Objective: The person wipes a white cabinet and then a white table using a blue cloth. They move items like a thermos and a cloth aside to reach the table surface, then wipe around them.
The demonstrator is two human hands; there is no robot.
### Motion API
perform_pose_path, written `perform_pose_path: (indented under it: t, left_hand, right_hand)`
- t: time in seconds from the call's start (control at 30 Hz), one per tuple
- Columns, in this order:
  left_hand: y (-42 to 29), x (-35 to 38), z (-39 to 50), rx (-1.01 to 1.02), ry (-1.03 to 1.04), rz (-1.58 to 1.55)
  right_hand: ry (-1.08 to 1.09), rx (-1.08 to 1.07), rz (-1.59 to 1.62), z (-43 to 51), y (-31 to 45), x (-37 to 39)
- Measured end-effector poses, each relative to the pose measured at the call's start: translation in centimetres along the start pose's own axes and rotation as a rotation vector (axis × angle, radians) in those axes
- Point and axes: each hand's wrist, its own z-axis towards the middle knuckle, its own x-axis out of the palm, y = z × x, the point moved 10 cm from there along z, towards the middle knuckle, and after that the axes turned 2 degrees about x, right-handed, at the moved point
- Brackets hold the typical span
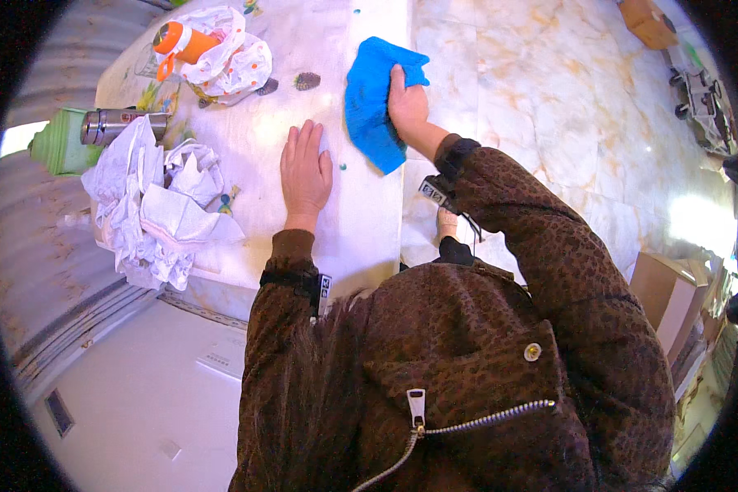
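A blue cloth (369,104) hangs over the right edge of a table with a pale printed tablecloth (320,37). My right hand (409,104) grips the cloth near its right side, thumb on top. My left hand (306,169) lies flat on the tablecloth, left of the blue cloth and apart from it, with nothing in it; its fingers are nearly straight and slightly apart.
At the table's left stand an orange bottle (190,44), a white dotted plastic bag (240,67), a steel flask (126,126), a green container (67,142) and crumpled white bags (184,215). Cardboard boxes (667,301) and a wheeled frame (701,104) stand on the marbled floor (529,92).
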Motion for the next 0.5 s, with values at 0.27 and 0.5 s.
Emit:
perform_pose_path:
  t: [0.27, 0.5]
  left_hand:
    - [0.2, 0.2, 0.4, -0.023, 0.023, -0.004]
    - [0.0, 0.2, 0.6, -0.016, 0.011, -0.014]
  right_hand:
    - [0.095, 0.126, 0.147, 7.8, -0.9, 1.9]
    - [0.092, -0.159, -0.145, 21.9, -0.4, 6.6]
